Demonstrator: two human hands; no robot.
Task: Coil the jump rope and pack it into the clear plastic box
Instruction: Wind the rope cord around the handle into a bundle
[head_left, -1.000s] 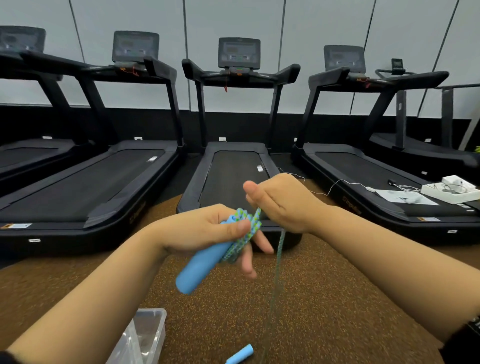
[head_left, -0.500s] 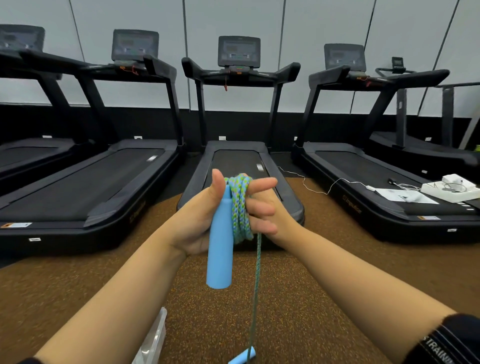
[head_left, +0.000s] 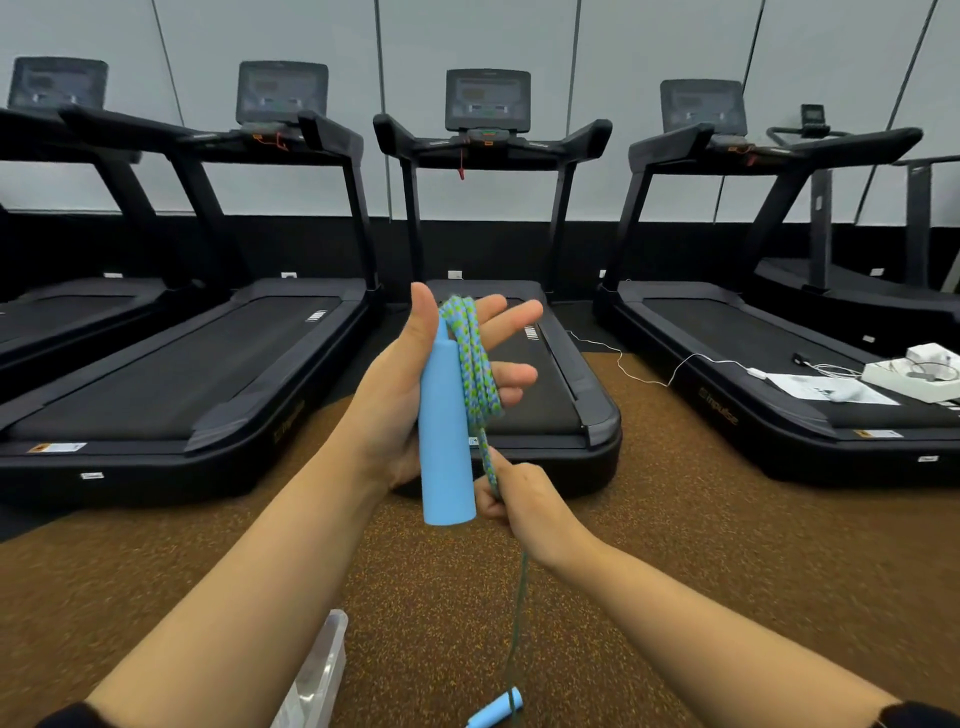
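Observation:
My left hand (head_left: 400, 395) holds a light blue jump rope handle (head_left: 445, 441) upright against its palm, thumb up and fingers spread. Loops of the blue-green braided rope (head_left: 475, 358) are wound around those fingers. Just below, my right hand (head_left: 519, 499) pinches the rope where it leaves the coil. The loose rope hangs down to the second blue handle (head_left: 493, 711), which lies on the floor at the bottom edge. The clear plastic box (head_left: 322, 670) sits on the floor at the lower left, mostly hidden by my left forearm.
Brown speckled floor lies underfoot. A row of black treadmills (head_left: 519, 374) stands close ahead. On the right treadmill rest a white box (head_left: 919, 371), papers and a thin white cable (head_left: 644, 379).
My right hand has dropped from beside the coil to below the handle, gripping the rope lower down. The left hand's fingers have spread with the loops on them. The view has tilted slightly.

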